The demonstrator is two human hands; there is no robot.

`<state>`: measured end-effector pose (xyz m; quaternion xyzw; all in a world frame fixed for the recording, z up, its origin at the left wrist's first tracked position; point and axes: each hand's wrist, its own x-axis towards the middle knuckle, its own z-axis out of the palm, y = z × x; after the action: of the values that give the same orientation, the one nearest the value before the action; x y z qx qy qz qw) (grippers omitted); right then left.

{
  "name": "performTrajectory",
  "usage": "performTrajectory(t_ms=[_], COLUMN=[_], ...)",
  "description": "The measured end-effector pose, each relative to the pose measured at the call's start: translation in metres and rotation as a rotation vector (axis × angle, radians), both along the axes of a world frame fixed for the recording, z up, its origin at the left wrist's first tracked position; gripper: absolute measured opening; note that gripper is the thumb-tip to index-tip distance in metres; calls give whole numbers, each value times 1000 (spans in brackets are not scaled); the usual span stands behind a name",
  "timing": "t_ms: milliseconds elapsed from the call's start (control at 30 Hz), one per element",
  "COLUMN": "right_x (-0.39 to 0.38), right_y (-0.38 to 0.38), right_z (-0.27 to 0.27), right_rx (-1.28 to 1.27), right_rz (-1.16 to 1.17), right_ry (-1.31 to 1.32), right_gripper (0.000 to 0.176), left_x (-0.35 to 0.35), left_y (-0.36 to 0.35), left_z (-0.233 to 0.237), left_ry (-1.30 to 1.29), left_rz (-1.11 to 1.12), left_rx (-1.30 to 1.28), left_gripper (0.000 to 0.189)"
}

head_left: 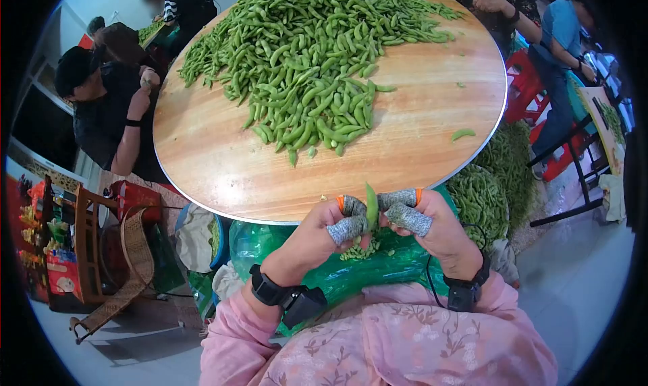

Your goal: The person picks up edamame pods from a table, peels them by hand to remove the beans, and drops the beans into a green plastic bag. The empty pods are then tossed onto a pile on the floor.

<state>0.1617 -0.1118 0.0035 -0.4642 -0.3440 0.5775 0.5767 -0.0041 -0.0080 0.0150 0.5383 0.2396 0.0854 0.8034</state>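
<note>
A green bean pod (371, 207) stands nearly upright between my hands, just off the near edge of the round wooden table (223, 156). My left hand (324, 231), with grey finger covers on thumb and finger, pinches the pod. My right hand (432, 227), in similar covers, is closed close beside it; whatever its fingertips hold is too small to make out. Below both hands lies a green plastic bag (337, 278) with small green beans (361, 251) on it. A large heap of pods (304, 62) covers the table's far part.
One loose pod (463, 135) lies near the table's right edge. Piles of pods (479, 197) sit on the floor at the right. A blue basin (219, 241) is at the lower left. One person (101, 109) works at the table's left; others are farther back.
</note>
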Motion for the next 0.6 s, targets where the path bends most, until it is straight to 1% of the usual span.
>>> performTrajectory(t_ms=[33,67,133,267,367,433,467,533,600], right_x=[-3,-5,-8,-10,-11,-13,-13,-14,-13], right_y=[0,0,-1,-1,0,1,1,1,1], right_z=[0,0,4,8,10,9,9,8,7], right_rx=[17,35,-5,-57,-68,-72,-74,-85,-94], right_rz=[26,54,46,62,81,78,74,81,86], right_ry=[29,58,60,61,61,58,54,51,47], right_gripper=[19,18,16,17,18,19,19,19,19], left_x=[-1,-3,-6,-10,-12,-11,-11,-11,-11], left_y=[-2,-3,-4,0,4,4,5,7,9], left_z=[0,-1,-4,-6,-3,-2,-1,1,6], left_ry=[-20,-22,-61,-78,-21,39,38,46,39], left_rz=[-35,-35,1,-26,-85,-119,-117,-168,-195], left_rx=[-105,-113,-220,-246,-192,-109,-111,-30,-28], left_gripper=[20,20,16,16,15,15,15,16,16])
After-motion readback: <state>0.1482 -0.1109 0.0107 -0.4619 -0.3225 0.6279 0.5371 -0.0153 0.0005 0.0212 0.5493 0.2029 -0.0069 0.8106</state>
